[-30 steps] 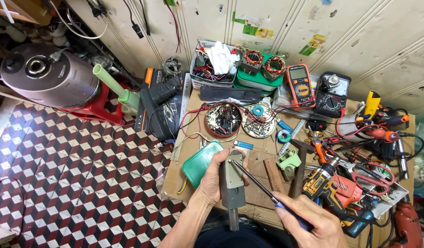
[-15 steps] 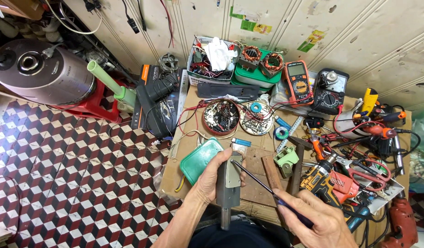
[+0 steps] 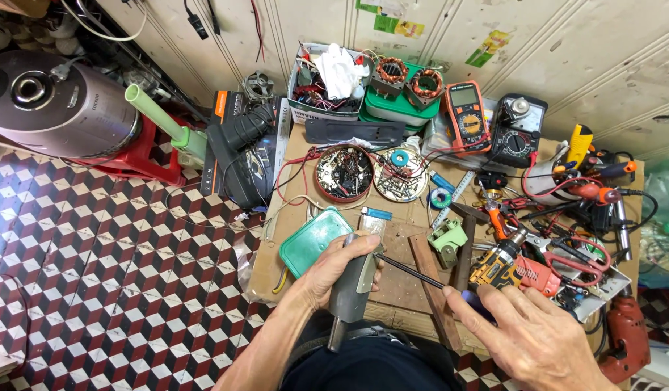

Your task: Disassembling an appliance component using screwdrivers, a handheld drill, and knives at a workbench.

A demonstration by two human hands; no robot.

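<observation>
Head view is showing us our two hands low over a cluttered workbench (image 3: pixel 392 279); we are gripping a grey metal part (image 3: pixel 355 279) with our left hand (image 3: pixel 334 271), the fingers wrapped tight around its upper half, and its long axis is running nearly upright in the picture, from the bench edge down toward our lap; our right hand (image 3: pixel 530 340) is closing its fingers on the handle of a thin screwdriver (image 3: pixel 414 271), though the handle itself is mostly hidden under the palm; the dark shaft is lying slanted, from lower right up to upper left, and its tip is touching the right side of the grey part, just beside our left fingertips; so the left hand is nearer to the contact spot. A green plastic lid (image 3: pixel 314 239) is lying just left of our left hand; a cordless drill (image 3: pixel 508 266) and a wooden strip (image 3: pixel 430 289) are lying near the shaft, apart from it; nothing is standing between tip and part.
</observation>
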